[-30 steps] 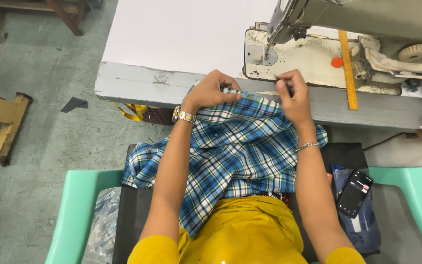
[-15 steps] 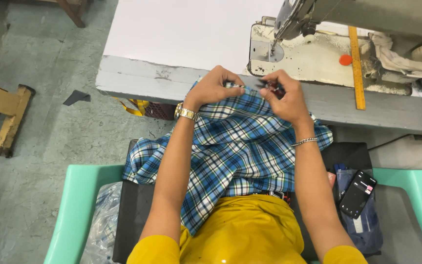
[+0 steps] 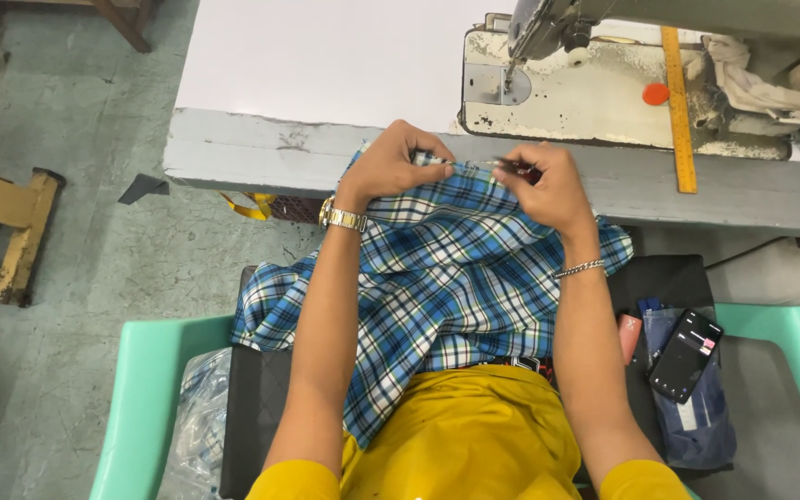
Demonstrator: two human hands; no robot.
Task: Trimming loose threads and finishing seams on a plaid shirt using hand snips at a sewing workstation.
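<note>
Since the frame 1 s ago, both hands sit closer together at the table edge; right hand [image 3: 548, 190] has shifted toward left hand [image 3: 395, 167], and the gap btwn them is now short.

Left hand: fingers curled shut, pinching the top edge of the blue plaid fabric [image 3: 437, 287]. Wristwatch [image 3: 343, 218] on that wrist.

Right hand: fingers closed on the same fabric edge and around a small dark tool [image 3: 511, 167] w/ a reddish part; tool type cannot be told. Thin bracelet [image 3: 581, 269] on that wrist.

Fabric pos.: upper edge held taut btwn the two hands, just against the grey front edge of the table [image 3: 261, 153]; remainder drapes over the lap and the black seat pad [image 3: 252, 407], spreading to both sides.

Surroundings:
- Sewing machine [image 3: 604, 83] on the table, beyond the hands, apart from fabric.
- Yellow ruler [image 3: 678, 102] lies across the machine base; orange disc [image 3: 656, 93] just beside it.
- Phone [image 3: 687, 343] rests on a folded dark blue item on the seat, right of the person.
- Green chair [image 3: 141, 407] carries the seat pad.
- Clear plastic bag [image 3: 196, 426] lies at the seat's left side.
</note>
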